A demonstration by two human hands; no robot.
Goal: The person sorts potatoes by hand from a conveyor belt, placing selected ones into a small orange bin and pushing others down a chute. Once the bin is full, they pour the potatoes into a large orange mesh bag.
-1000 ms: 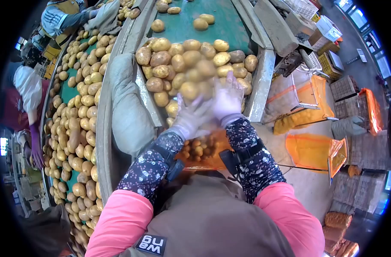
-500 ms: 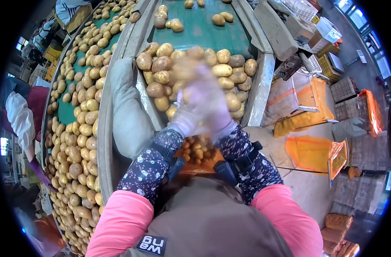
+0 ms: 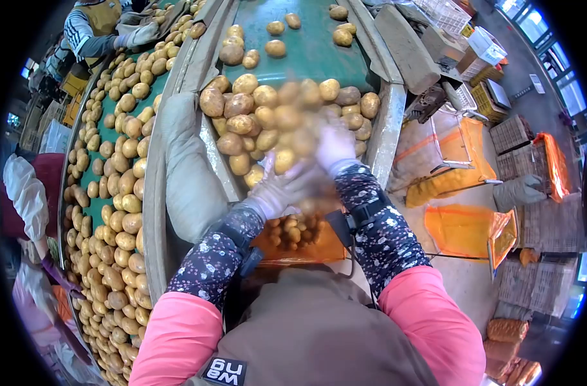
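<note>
A heap of yellow-brown potatoes [image 3: 255, 116] lies piled at the near end of a green conveyor belt [image 3: 306, 55]. My left hand [image 3: 279, 186], in a white glove, rests at the heap's near edge with its fingers spread against potatoes. My right hand [image 3: 335, 147], also gloved, is on the heap's right side and is blurred by motion. Just below both hands hangs an orange mesh bag [image 3: 329, 248] partly filled with potatoes. Blurred potatoes sit between my hands above the bag's mouth.
A grey padded sack [image 3: 184, 167] lies along the belt's left rail. A second belt [image 3: 103, 148] on the left carries many potatoes, with other people's sleeves [image 3: 26, 193] beside it. Orange mesh bags on frames [image 3: 460, 225] and crates [image 3: 512, 132] stand on the floor at the right.
My hands, pressed together and raised over the heap half a second ago, have come apart and dropped toward the bag. More potatoes have ridden down the belt.
</note>
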